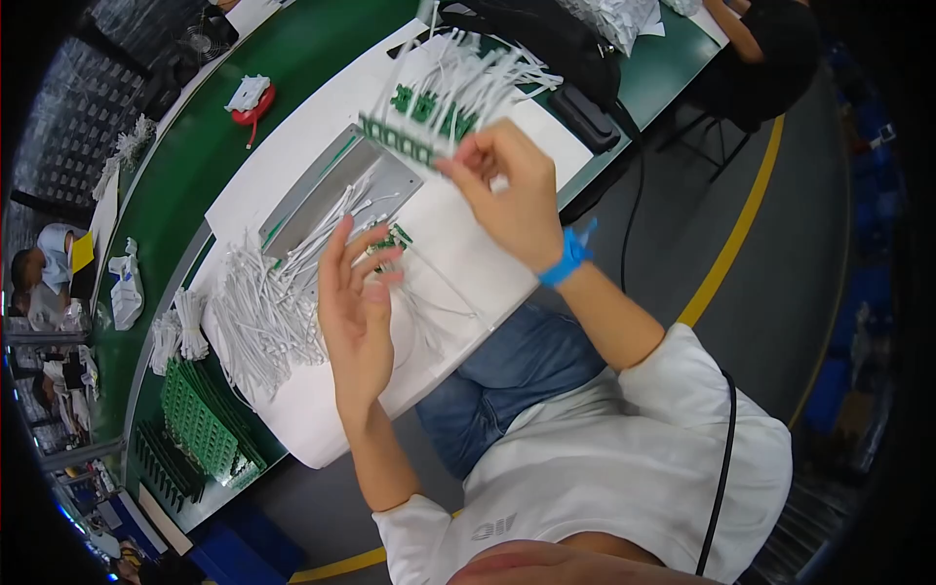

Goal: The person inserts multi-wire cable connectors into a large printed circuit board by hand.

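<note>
Pinched between thumb and fingers of my right hand (515,195) is one end of a green circuit board strip (395,139), slightly blurred, raised over the white work surface (468,229). A blue band circles that wrist. My left hand (353,317) is open, palm turned up and fingers spread, next to a small green circuit board (401,235) that they partly hide. A heap of white cables (258,317) lies left of it, some reaching into a shallow grey metal tray (405,174). Beyond the strip, more white cables (487,73) lie with green boards among them.
Green perforated panels (200,414) are stacked at the lower left of the green table. A red object with a white piece (253,100) sits at the back. A black case (585,119) lies by the right edge; another person (770,49) is beyond.
</note>
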A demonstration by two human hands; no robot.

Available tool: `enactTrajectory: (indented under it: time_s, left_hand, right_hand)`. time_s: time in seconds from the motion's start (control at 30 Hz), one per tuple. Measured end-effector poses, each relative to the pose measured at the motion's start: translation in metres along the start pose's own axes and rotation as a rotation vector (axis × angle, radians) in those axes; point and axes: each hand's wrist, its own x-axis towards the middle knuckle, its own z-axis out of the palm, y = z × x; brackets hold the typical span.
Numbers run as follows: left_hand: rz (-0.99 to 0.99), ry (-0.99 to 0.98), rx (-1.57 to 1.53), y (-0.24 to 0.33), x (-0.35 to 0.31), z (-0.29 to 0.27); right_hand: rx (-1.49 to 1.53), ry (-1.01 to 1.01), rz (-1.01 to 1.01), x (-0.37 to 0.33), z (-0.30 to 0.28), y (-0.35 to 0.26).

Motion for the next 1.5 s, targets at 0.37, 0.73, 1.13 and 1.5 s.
enactTrajectory:
  time_s: [0.37, 0.73, 1.13, 1.5]
  left_hand:
    - [-0.046, 0.276, -0.407, -0.019, 0.049, 0.012]
    - [-0.215, 0.055, -0.511, -0.003, -0.026, -0.06]
    - [-0.408, -0.208, 0.129, 0.044, -0.023, -0.034]
    - [-0.321, -0.251, 0.015, 0.019, -0.025, -0.038]
  right_hand:
    - [0.146, -0.218, -0.056, -0.037, -0.014, 0.009]
    - [-0.512, -0.458, -0.31, 0.005, -0.014, 0.051]
    - [0.109, -0.827, -0.091, -0.023, 0.001, -0.055]
    - [0.644, -0.97, 0.29, -0.035, 0.011, -0.038]
